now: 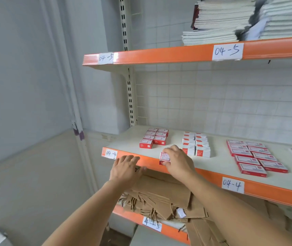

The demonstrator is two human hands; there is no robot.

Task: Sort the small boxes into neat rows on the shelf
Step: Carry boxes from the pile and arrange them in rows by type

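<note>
Our left hand (126, 168) is resting flat-fingered on the shelf edge (147, 161); our right hand (176, 160) is pinching a box (164, 156). We should be carrying it squarely toward eleven o'clock, beside the left group (153, 138).

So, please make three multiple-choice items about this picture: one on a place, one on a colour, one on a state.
1. Where is the box that the right hand holds?
A. on shelf 04-5
B. at the front edge of shelf 04-4
C. on the paper bags

2. What colour are the shelf edges?
A. orange
B. blue
C. green

3. What is the left hand doing?
A. pinching a box
B. lifting a notebook
C. resting open on the shelf edge, holding nothing

Answers:
1 B, the box is at the orange edge, in front of the left group.
2 A, both labelled edges are orange.
3 C, its fingers lie straight on the edge with no box in them.
</note>
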